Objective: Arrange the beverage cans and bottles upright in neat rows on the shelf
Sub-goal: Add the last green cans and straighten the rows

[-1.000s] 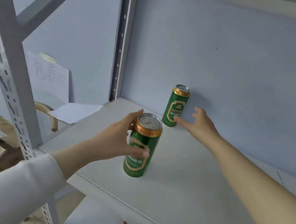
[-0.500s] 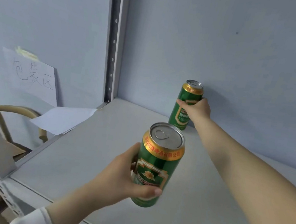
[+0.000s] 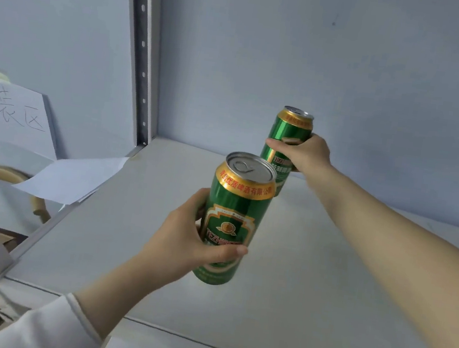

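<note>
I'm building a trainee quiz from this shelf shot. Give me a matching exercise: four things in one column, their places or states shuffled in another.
1 near green can
2 far green can
3 loose white sheet
4 handwritten sign

A gripped by the right hand
B against the wall at left
C gripped by the left hand
D beside the shelf, at its left edge

Pairs: 1-C, 2-A, 3-D, 4-B
</note>
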A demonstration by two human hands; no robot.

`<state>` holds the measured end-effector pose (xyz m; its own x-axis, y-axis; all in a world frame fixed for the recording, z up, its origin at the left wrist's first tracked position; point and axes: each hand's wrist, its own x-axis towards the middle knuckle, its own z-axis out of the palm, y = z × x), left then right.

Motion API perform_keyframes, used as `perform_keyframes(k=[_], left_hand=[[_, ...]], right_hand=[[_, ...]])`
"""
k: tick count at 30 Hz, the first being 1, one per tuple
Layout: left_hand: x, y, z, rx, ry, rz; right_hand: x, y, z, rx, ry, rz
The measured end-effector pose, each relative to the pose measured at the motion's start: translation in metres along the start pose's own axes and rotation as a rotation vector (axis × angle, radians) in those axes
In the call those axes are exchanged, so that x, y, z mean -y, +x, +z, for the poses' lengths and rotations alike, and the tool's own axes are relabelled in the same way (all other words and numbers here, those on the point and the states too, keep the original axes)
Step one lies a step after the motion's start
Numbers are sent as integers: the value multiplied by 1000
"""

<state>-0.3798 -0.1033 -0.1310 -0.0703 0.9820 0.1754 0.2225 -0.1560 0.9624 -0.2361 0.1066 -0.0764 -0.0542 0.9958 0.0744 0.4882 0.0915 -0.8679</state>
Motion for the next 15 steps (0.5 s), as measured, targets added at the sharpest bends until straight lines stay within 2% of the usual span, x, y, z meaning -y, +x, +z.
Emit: perform_keyframes(k=[8, 15], left_hand=[[-31, -11, 45, 86, -38, 35], [-67, -35, 142, 212, -72, 103]], right_hand=[[9, -67, -91, 4, 95, 13], [-23, -140, -212, -65, 26, 57]])
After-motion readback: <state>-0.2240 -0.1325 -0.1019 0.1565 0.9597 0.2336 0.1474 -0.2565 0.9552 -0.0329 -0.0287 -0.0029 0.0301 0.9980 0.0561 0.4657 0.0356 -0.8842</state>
